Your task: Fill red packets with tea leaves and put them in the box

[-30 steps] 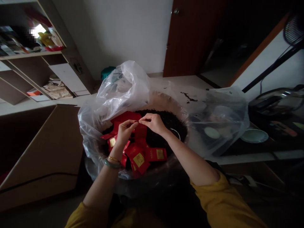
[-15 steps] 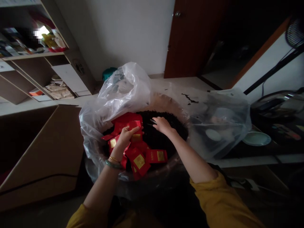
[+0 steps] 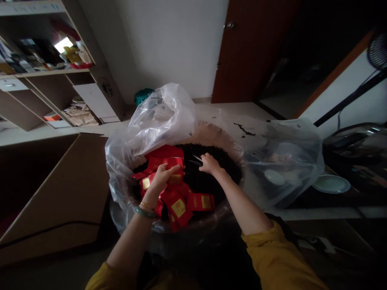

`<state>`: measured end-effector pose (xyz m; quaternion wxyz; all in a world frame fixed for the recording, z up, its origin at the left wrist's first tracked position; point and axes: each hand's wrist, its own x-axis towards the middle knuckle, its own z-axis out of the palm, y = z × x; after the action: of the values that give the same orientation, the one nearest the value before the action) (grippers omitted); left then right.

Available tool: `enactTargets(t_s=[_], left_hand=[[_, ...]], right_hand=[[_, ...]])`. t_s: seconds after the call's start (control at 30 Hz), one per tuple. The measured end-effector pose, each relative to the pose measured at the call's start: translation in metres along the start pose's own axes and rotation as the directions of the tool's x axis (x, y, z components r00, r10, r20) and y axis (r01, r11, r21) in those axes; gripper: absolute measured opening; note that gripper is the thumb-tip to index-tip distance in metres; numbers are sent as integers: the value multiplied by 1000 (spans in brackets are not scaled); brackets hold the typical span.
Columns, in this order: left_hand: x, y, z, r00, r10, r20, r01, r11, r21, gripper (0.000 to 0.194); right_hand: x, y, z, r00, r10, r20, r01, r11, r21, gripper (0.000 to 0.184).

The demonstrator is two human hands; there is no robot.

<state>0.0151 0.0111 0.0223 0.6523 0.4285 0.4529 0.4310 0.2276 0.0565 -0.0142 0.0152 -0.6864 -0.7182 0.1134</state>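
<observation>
My left hand (image 3: 163, 175) is closed on a red packet (image 3: 175, 162) with a gold label, thumb on its front. My right hand (image 3: 210, 164) grips tweezers (image 3: 197, 158), their two thin prongs apart and pointing left toward the packet. Both hands are over a wide round basket (image 3: 208, 132) lined with clear plastic and filled with dark loose leaves (image 3: 222, 155) that look like tea. Several more red packets (image 3: 200, 201) with gold labels lie on the leaves below and around my left hand.
A clear plastic sheet (image 3: 290, 161) spreads right of the basket, beside a pale dish (image 3: 331, 183). An open cardboard box (image 3: 66, 181) stands at left. Dark leaf bits (image 3: 244, 129) lie behind the basket. Shelves (image 3: 54, 72) and a brown door (image 3: 238, 52) are farther back.
The whole view has shifted slightly right and down. The tweezers show more clearly in my right hand; my left hand keeps its hold on the red packet.
</observation>
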Motion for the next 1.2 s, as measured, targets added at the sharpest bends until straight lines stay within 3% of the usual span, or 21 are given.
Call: enactTargets(t_s=[0.1, 0.17, 0.23, 0.33, 0.43, 0.6, 0.77, 1.2], left_hand=[[-1, 1, 0, 1000, 11, 11, -11, 1000, 6, 47], [-2, 2, -1, 1000, 24, 9, -24, 1000, 3, 47], [-2, 3, -1, 999, 31, 10, -31, 1000, -4, 46], [0, 1, -1, 999, 47, -18, -46, 998, 35, 44], [1, -1, 0, 996, 82, -31, -79, 992, 94, 43], [-1, -3, 3, 995, 93, 26, -95, 991, 94, 40], [-5, -1, 6, 999, 31, 23, -33, 998, 61, 42], [-4, 0, 4, 999, 37, 13, -38, 994, 99, 39]], right_hand=[[4, 9, -10, 998, 3, -68, 2, 997, 80, 38], [5, 16, -23, 989, -3, -145, 36, 974, 226, 41], [2, 19, -38, 978, -57, -199, 136, 902, 410, 45], [-12, 11, -58, 948, -258, -188, 319, 750, 579, 46], [-29, -8, -71, 903, -398, -163, 415, 707, 572, 44], [-45, -31, -78, 896, -418, -148, 431, 742, 513, 33], [-46, -34, -77, 898, -401, -179, 434, 750, 499, 30], [-42, -34, -71, 887, -423, -187, 456, 735, 501, 31]])
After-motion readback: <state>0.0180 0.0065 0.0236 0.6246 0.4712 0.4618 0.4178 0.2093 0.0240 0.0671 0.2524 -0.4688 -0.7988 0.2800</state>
